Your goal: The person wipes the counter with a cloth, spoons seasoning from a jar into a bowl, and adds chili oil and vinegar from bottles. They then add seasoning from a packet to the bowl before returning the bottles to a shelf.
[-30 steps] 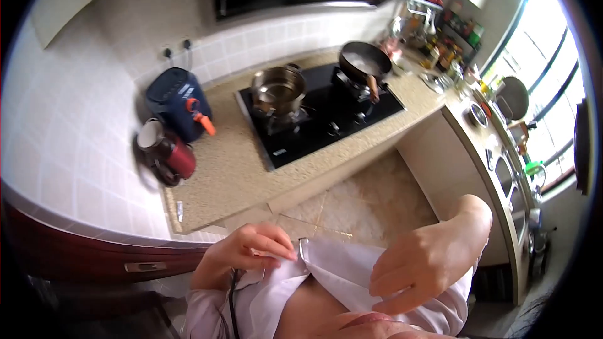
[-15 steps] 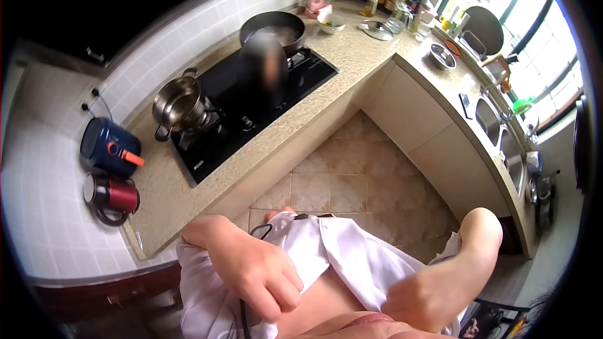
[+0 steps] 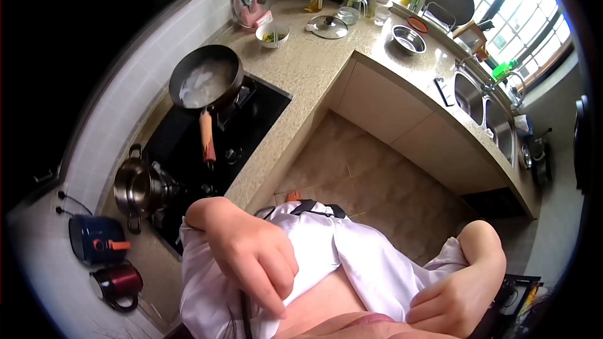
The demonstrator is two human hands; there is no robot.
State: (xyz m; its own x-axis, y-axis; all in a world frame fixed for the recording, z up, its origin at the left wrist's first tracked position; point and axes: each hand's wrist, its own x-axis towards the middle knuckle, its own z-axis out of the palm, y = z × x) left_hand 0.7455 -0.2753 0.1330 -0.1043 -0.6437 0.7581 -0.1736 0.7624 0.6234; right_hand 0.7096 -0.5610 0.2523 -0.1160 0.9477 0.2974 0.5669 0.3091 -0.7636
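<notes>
My left hand (image 3: 260,263) is held at the left side of my chest, its fingers curled over the edge of the white shirt (image 3: 311,238). My right hand (image 3: 446,304) is at the other side of the chest, fingers bent in near the shirt. Whatever lies inside either hand is hidden. Beyond them, a black wok (image 3: 207,81) with a wooden handle (image 3: 207,137) sits on the black stove (image 3: 260,105), cloudy liquid and pale pieces inside it. Beside it stands a steel pot (image 3: 137,188).
A bowl with green food (image 3: 272,36), a glass lid (image 3: 328,27) and a steel bowl (image 3: 408,39) stand on the counter (image 3: 314,69). At the right is a double sink (image 3: 468,97). A blue appliance (image 3: 94,238) and a red kettle (image 3: 119,282) are at the left.
The view has turned right, so the stove and pots appear farther left and the wok shows clearly. Both hands remain at the chest, with the fingers slightly shifted.
</notes>
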